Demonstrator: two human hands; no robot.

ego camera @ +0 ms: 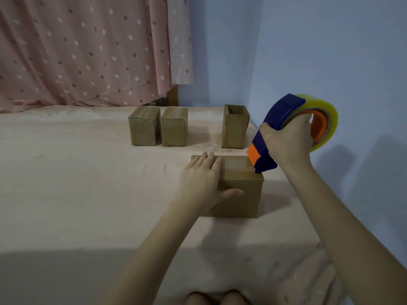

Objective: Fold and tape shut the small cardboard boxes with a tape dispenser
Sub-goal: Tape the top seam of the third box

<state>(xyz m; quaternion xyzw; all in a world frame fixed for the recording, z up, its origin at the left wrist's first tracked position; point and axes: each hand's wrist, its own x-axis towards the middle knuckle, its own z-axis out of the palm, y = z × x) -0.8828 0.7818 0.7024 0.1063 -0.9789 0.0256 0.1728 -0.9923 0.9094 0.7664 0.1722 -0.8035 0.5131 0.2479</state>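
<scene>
Taping the near box shut is the job now; it sits at five o'clock from the two shut boxes. The left hand lies flat, fingers straight, thumb on the front. Press hard. The right hand, fingers wrapped around the tape holder, should tilt and tear at the three o'clock edge.
</scene>
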